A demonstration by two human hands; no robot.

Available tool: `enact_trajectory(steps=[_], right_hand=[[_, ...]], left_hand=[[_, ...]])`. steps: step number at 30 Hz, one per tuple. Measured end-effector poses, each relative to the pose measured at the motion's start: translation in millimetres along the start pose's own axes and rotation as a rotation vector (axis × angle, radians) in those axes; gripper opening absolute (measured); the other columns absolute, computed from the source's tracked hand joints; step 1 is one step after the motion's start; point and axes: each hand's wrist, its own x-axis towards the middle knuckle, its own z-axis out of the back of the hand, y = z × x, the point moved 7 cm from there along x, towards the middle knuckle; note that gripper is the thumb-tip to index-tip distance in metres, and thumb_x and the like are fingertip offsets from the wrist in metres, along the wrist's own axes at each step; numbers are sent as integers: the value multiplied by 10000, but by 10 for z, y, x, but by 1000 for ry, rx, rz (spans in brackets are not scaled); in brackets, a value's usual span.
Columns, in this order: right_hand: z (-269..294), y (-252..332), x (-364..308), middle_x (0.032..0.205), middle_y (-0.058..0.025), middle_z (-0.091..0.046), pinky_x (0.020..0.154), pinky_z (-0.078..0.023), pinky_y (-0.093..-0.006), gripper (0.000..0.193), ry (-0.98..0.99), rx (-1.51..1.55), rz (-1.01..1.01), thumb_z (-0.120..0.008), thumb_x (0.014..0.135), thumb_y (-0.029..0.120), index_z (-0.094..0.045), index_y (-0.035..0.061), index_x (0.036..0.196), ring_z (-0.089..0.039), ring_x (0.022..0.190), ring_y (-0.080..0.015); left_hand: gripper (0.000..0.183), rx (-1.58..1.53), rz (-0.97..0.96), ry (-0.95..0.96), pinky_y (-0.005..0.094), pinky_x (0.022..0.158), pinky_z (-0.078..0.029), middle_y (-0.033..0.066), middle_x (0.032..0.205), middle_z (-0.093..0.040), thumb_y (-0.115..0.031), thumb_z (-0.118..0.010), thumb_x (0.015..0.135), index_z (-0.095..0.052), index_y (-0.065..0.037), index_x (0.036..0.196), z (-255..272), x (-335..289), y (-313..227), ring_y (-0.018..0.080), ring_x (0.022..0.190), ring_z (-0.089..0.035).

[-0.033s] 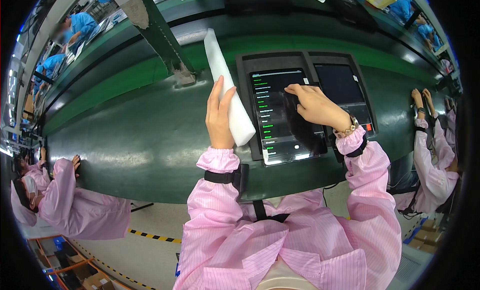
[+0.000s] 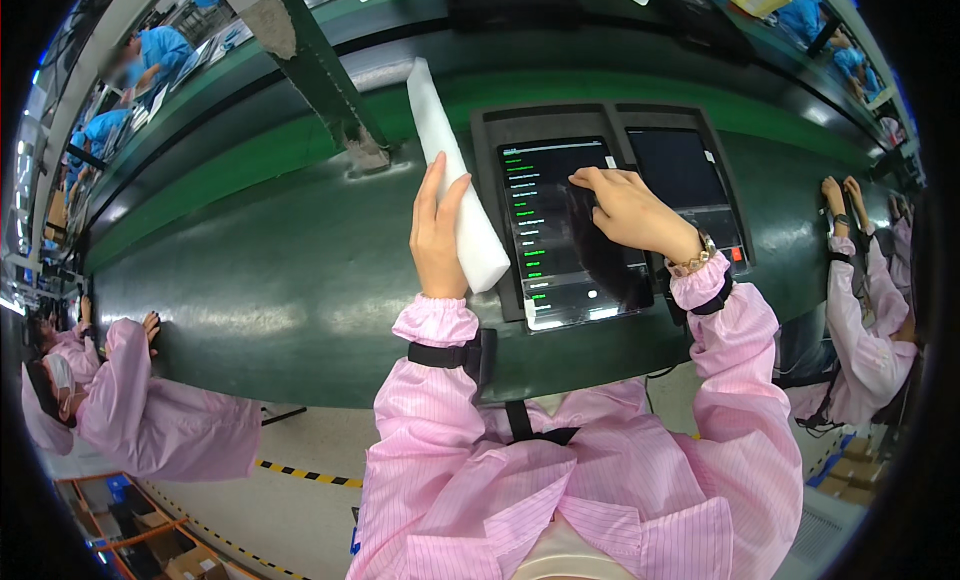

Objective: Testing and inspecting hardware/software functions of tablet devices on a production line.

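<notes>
A white foam strip (image 2: 478, 242) stands slantwise on the green bench, left of a black two-compartment tray (image 2: 488, 130). My left hand (image 2: 438, 240) is closed on it, fingers at its left side and thumb over its top. In the tray's left compartment lies a tablet (image 2: 545, 270), its lit screen showing a list of green and white lines. The fingertips of my right hand (image 2: 640, 215) touch the screen right of that list, with the fingers bent and drawn together. Nothing shows in this hand. A second dark-screened tablet (image 2: 678, 170) occupies the right compartment.
A green post (image 2: 325, 90) rises from the bench (image 2: 270, 270) at the far left. Beyond is a raised ledge with a dark flat object (image 2: 515, 2) on it. Co-workers in pink sit at the left (image 2: 150, 410) and right (image 2: 870, 330); others in blue work behind.
</notes>
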Motion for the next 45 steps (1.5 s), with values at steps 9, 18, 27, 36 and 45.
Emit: enact_trajectory(steps=[9,18,27,36,45], right_hand=[[118,300,-222,1000,-138,-694,828,-507,-327,286,-193,537,-12,-564,956,193,-532,20,1181,-675,949,-245],[-517,848,-648,929,-118,-676,490,-473,-228,386,138,1397,-225,-563,974,165,-391,2,1279,-654,637,-147],[-212,67,-1407,853,-202,-670,452,-465,-237,361,-352,1425,-428,-481,991,199,-425,-20,1272,-616,513,-176],[-443,-217,-1834,843,-206,-680,480,-465,-236,317,-355,1465,-555,-500,996,228,-455,1,1212,-620,543,-151],[-497,-257,-1869,832,-207,-686,482,-461,-235,286,-331,1466,-576,-512,985,218,-469,-10,1152,-621,538,-153]], left_hand=[[446,97,-115,18,402,990,-461,97,1333,-567,-1,-601,788,-603,-88,1225,6,96,-118,337,1249,-515],[458,71,-335,193,407,951,-442,96,1330,-563,-14,-640,728,-653,-100,1178,-165,-35,-637,313,1239,-519],[616,-152,230,114,433,1074,-357,163,1487,-360,-19,-541,903,-273,-47,1458,63,-338,-90,305,1356,-387],[736,-571,686,253,451,1154,-232,187,1541,-220,-42,-579,909,-143,-95,1500,-72,-850,-91,328,1435,-239],[853,-551,662,323,421,1178,-163,210,1552,-162,-26,-643,855,-90,-50,1504,-294,-915,-240,309,1452,-183]])
